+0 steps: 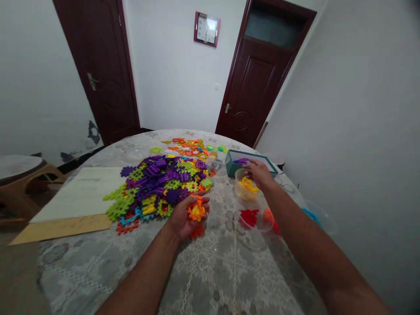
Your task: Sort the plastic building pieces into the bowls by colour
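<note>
Left hand (182, 218) curled palm-up round orange and yellow toothed plastic pieces (197, 212); right hand (259, 172) at the teal box.
Ahead and to the left hand's right, a round clear plastic tub (237, 191) holds bright yellow plastic pieces (248, 186), toward the table's (226, 262) right edge. The right hand, above the tub, is the nearer one to the slim purple plastic pieces (241, 161), just left of its fingertips, inside the rectangular teal-sided box (231, 169) (long axis roughly left to right); whether it grips one, I cannot tell. Beyond, glare washes out the square wall clock's (207, 29) numerals; no brand is readable.
</note>
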A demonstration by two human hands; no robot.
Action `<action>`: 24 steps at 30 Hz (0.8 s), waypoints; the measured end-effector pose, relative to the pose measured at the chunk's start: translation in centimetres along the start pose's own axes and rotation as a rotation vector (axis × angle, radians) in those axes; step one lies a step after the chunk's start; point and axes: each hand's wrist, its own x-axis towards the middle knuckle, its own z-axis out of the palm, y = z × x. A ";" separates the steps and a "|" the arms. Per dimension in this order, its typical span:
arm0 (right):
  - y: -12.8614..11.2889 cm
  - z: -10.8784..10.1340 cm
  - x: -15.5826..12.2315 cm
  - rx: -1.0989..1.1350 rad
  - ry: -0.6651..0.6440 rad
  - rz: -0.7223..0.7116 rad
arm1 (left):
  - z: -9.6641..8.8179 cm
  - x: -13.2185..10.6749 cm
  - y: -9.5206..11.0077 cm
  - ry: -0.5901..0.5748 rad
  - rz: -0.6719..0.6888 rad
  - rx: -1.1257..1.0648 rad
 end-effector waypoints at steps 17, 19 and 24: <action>2.7 9.5 -17.7 -0.587 -0.423 -0.727 | -0.1 0.4 -0.6 -0.058 0.094 -0.098; 3.0 9.3 -16.8 -0.522 -0.421 -0.707 | -0.1 0.3 -0.5 -0.102 0.081 -0.140; 2.4 8.4 -16.4 -0.432 -0.389 -0.611 | -0.4 0.5 -0.7 -0.118 0.079 -0.143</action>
